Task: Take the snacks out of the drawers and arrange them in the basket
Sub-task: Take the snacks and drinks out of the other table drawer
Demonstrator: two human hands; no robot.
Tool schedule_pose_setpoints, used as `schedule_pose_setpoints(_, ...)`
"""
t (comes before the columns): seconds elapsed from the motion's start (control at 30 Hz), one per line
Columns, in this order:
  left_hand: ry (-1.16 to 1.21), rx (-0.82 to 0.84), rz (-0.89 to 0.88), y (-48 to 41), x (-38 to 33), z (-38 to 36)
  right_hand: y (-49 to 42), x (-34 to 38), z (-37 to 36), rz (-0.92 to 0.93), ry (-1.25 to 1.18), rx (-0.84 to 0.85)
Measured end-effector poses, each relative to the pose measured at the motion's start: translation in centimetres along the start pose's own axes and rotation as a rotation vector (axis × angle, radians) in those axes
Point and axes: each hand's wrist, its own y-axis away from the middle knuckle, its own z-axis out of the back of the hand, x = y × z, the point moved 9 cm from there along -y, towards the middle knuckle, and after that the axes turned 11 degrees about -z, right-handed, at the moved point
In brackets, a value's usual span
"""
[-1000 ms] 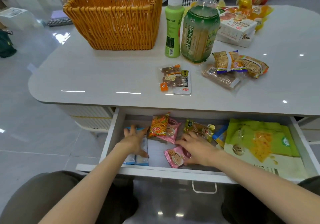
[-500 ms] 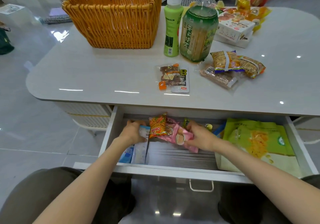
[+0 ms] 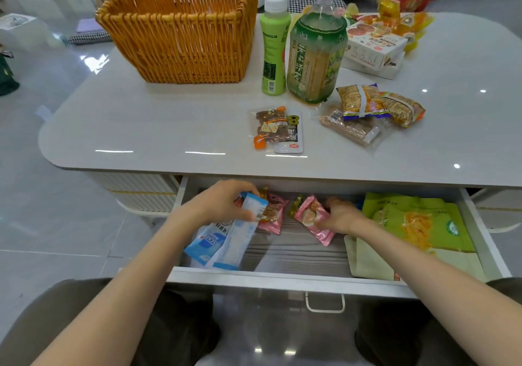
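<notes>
The drawer under the table stands pulled out across the lower middle of the frame. In its left part, the left hand has its fingers curled round the top ends of the blue-and-white packets. They hang tilted from that grip, with their lower ends near the drawer's front left corner. Towards the middle, the right hand pinches the pink packet by its right edge, tilted over the drawer's striped floor. A second pink packet lies just beside the left hand's fingers, and an orange packet peeps out behind it at the back wall. The big green bag lies flat and fills the drawer's right part.

The wicker basket stands on the table at the upper left of the frame; only woven wall shows of its inside. To its right stand a slim green bottle and a large green bottle, side by side. A white box lies behind them, and loose snack packets lie in front.
</notes>
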Motion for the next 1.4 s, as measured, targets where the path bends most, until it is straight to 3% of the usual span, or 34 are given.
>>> schedule_pose_setpoints(0.1, 0.118, -0.021, -0.090, 0.4, -2.7, 1.5, 0.3, 0.2, 0.3, 0.003, 0.052, -0.067)
schedule_pose_setpoints(0.27, 0.253, -0.172, -0.104, 0.7, -4.5, 4.7, 1.8, 1.4, -0.4, 0.064, -0.043, 0.006)
schedule_pose_setpoints(0.47, 0.661, -0.625, 0.036, 1.9, -2.4, 7.7, 5.7, 3.8, 2.9, 0.224, -0.092, 0.040)
schedule_pose_setpoints(0.67, 0.874, -1.014, 0.164, 2.4, 1.3, 8.6, 10.7, 4.8, 9.0, 0.327, -0.217, 0.060)
schedule_pose_setpoints(0.83, 0.993, -1.126, 0.363, 1.8, 3.9, 7.4, 10.2, 2.5, 12.9, 0.229, -0.575, 0.055)
schedule_pose_setpoints(0.9, 0.900, -1.066, 0.343, 1.0, 3.0, 7.6, 9.5, 1.4, 14.0, 0.176, -0.783, 0.071)
schedule_pose_setpoints(1.0, 0.537, -0.933, 0.305, 0.2, 1.1, 7.8, 8.3, 0.6, 14.9, 0.155, -0.976, -0.018)
schedule_pose_setpoints(1.07, 0.164, -0.911, 0.256, 0.3, -0.3, 8.4, 8.0, 0.6, 15.4, 0.167, -0.820, -0.237)
schedule_pose_setpoints(1.13, -0.151, -0.851, 0.200, 0.2, -1.4, 8.4, 9.2, 1.6, 15.6, 0.226, -0.463, -0.512)
schedule_pose_setpoints(1.23, -0.376, -0.747, 0.025, -0.1, -4.1, 7.0, 12.1, 4.1, 14.8, 0.291, 0.053, -0.830)
schedule_pose_setpoints(1.4, -0.468, -0.532, 0.012, -0.7, -5.8, 4.1, 11.5, 5.5, 11.7, 0.283, 0.164, -0.653)
